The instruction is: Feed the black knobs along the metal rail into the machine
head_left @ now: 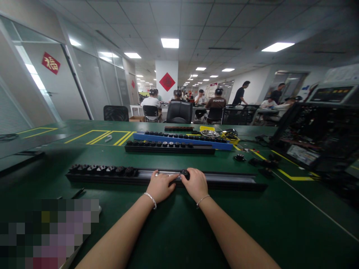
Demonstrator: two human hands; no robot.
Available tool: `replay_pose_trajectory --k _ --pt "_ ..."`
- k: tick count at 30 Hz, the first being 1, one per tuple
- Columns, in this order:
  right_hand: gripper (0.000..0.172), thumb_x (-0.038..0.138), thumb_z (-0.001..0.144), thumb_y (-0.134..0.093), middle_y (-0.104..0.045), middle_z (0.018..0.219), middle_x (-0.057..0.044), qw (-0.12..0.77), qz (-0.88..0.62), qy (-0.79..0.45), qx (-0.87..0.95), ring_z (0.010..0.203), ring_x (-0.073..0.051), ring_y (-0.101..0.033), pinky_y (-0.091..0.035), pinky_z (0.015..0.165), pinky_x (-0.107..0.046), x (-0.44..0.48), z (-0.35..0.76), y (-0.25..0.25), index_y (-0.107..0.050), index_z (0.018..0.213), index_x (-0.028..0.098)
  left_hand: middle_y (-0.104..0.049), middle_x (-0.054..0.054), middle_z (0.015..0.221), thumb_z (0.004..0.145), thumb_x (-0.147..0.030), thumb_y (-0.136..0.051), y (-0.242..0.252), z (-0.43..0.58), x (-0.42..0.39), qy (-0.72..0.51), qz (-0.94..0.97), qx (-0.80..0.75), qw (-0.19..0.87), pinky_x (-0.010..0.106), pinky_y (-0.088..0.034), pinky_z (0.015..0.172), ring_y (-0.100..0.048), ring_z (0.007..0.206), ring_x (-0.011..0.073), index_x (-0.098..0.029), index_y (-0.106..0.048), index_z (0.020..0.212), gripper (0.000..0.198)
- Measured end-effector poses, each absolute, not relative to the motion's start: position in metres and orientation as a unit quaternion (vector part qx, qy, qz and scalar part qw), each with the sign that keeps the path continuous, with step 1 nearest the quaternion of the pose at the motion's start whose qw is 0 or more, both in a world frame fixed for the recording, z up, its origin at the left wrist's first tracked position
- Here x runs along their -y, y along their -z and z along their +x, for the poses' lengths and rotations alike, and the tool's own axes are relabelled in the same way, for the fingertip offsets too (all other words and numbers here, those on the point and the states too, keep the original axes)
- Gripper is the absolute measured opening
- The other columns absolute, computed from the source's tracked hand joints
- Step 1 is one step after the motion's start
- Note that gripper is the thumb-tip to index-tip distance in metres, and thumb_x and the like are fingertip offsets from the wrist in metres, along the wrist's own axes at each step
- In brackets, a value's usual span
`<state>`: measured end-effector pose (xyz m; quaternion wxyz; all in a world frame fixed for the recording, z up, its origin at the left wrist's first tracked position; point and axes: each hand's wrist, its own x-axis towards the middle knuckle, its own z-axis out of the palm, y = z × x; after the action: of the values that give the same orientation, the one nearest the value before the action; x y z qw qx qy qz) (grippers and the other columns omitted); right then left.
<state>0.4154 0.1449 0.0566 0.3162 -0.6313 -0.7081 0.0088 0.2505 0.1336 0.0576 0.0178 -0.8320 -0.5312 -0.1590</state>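
Observation:
A long black rail (pixel 235 178) lies across the green table in front of me. Several round black parts (pixel 110 170) fill its left stretch. Near the middle of the rail, my right hand (pixel 196 183) is closed on a small round black part (pixel 185 173). Just to the left, my left hand (pixel 161 186) rests over the rail's channel, index finger stretched towards that part, thumb apart from it; nothing shows in its grasp.
Beyond the rail lie a second black rail (pixel 196 150) and a blue rail (pixel 224 145), both carrying black parts. An open electronics cabinet (pixel 303 130) stands at right. Loose black parts (pixel 239 157) lie nearby. Several people sit or stand in the background.

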Motion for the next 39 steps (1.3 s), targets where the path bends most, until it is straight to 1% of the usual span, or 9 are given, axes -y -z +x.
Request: replay_pose_trajectory --k 8,18,27,31,39 --pt "0.027 0.035 0.081 -0.048 -0.065 0.100 -0.008 0.315 -0.635 0.004 0.705 0.098 -0.020 -0.054 -0.033 0.089 -0.031 -0.144 0.420 -0.055 -0.063 0.093 0.016 -0.069 0.002 0.104 0.084 -0.035 -0.046 -0.058 0.251 -0.132 0.157 -0.831 0.533 0.021 0.056 -0.021 0.101 -0.059 0.098 0.0221 -0.035 -0.051 0.122 0.039" --pt "0.029 0.035 0.081 -0.046 -0.064 0.103 -0.009 0.319 -0.641 0.006 0.698 0.099 -0.021 -0.054 -0.032 0.091 -0.031 -0.144 0.425 -0.054 -0.063 0.095 0.015 -0.069 0.002 0.104 0.084 -0.035 -0.044 -0.058 0.250 -0.133 0.160 -0.831 0.532 0.015 0.056 -0.020 0.102 -0.059 0.098 0.0219 -0.035 -0.052 0.122 0.039" --pt "0.027 0.034 0.082 -0.045 -0.065 0.100 -0.009 0.313 -0.649 0.007 0.694 0.098 -0.021 -0.054 -0.033 0.089 -0.031 -0.142 0.428 -0.057 -0.063 0.091 0.016 -0.068 0.002 0.104 0.085 -0.034 -0.044 -0.059 0.250 -0.131 0.160 -0.832 0.532 0.011 0.056 -0.018 0.104 -0.058 0.099 0.0218 -0.034 -0.051 0.123 0.038" --pt "0.028 0.034 0.082 -0.045 -0.064 0.100 -0.010 0.317 -0.650 0.007 0.691 0.099 -0.022 -0.054 -0.033 0.089 -0.031 -0.141 0.431 -0.058 -0.063 0.092 0.015 -0.069 0.002 0.102 0.085 -0.033 -0.043 -0.060 0.251 -0.130 0.165 -0.832 0.529 0.016 0.056 -0.019 0.103 -0.058 0.099 0.0228 -0.033 -0.052 0.123 0.039" --pt "0.025 0.033 0.081 -0.045 -0.065 0.096 -0.009 0.311 -0.655 0.008 0.688 0.095 -0.021 -0.054 -0.034 0.087 -0.031 -0.142 0.435 -0.057 -0.062 0.089 0.016 -0.068 0.003 0.104 0.084 -0.034 -0.045 -0.060 0.251 -0.131 0.155 -0.831 0.534 0.016 0.057 -0.019 0.103 -0.058 0.100 0.0219 -0.034 -0.051 0.123 0.039"
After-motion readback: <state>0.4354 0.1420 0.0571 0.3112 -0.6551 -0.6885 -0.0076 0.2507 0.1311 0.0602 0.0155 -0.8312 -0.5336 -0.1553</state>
